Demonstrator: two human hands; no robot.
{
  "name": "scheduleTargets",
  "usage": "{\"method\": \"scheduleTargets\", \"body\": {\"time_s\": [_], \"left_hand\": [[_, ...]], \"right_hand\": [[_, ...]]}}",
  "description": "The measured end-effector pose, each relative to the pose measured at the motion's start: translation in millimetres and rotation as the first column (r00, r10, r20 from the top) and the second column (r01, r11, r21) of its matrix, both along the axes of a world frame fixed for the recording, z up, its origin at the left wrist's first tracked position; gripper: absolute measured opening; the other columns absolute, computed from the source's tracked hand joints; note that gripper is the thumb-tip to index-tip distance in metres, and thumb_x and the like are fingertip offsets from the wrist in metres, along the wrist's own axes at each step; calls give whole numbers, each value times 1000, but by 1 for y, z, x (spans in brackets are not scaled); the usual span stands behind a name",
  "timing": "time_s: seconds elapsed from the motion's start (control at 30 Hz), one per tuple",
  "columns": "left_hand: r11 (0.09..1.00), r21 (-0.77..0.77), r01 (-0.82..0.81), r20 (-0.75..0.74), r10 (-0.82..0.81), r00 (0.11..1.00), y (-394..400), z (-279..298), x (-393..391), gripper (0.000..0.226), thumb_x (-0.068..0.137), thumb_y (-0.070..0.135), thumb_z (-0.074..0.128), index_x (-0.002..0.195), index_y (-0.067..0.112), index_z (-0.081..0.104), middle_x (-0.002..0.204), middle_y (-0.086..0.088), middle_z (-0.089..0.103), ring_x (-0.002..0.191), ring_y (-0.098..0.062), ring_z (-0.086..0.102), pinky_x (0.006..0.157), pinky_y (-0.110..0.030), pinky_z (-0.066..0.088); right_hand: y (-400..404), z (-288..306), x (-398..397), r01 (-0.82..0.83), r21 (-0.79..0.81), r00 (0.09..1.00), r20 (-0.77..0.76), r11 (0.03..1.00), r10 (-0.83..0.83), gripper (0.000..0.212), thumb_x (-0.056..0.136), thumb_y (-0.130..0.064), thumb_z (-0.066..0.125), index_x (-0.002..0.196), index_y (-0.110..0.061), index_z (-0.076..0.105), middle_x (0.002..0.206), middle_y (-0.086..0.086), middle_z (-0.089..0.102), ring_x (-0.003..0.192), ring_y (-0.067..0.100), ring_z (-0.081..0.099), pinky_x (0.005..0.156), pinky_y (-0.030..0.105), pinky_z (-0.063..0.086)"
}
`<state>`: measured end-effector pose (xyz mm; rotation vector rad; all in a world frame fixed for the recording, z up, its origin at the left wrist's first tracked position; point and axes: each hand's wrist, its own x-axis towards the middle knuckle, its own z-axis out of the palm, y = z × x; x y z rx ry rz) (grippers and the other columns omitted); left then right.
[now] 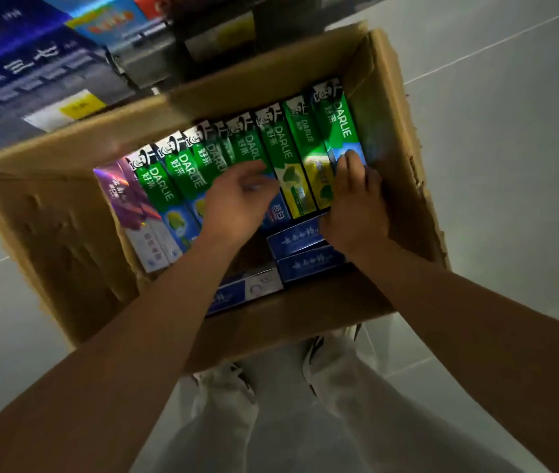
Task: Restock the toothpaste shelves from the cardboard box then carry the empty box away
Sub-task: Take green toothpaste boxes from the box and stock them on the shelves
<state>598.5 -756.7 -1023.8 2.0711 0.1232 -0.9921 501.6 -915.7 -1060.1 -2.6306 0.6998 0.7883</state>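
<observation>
An open cardboard box (66, 233) stands on the floor in front of my legs. A row of green Darlie toothpaste cartons (281, 148) fills its far side, with a purple carton (124, 196) at the left end and blue cartons (305, 264) lying flat nearer to me. My right hand (356, 199) is inside the box, its fingers closed around the rightmost green carton (337, 124). My left hand (240, 199) hovers over the middle green cartons, blurred, fingers curled and apart, holding nothing that I can see.
The toothpaste shelves (32, 63) rise at the upper left, stocked with blue and other cartons, with a yellow price tag (80, 105) on the edge. Grey tiled floor (510, 131) surrounds the box. My light trousers and shoes (237, 387) are just behind it.
</observation>
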Motion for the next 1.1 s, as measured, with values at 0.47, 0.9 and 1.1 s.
{"method": "scheduleTargets", "body": {"time_s": [0.47,0.9,1.1], "left_hand": [[996,-16,-85,-34,85,996,7,-9,-4,25,90,26,64,115,23,63,94,9,68,89,-11,65,86,-36,55],[942,-119,-314,-352,256,901,72,83,-18,41,98,19,56,136,33,51,112,-4,68,86,-23,73,85,-41,58],[904,-156,-397,-425,301,853,123,115,-37,43,97,9,57,137,24,50,108,-2,71,93,-35,71,87,-45,57]], "right_hand": [[2,-4,0,367,257,860,273,894,-432,60,85,-12,66,137,-23,39,134,8,51,113,32,56,87,44,50],[33,111,-52,106,608,985,42,787,-166,73,76,-3,68,140,-31,45,117,-9,51,102,5,52,70,-2,38],[65,142,-44,77,633,988,52,770,-143,71,76,-5,68,139,-32,49,124,-8,51,113,9,52,87,12,45]]}}
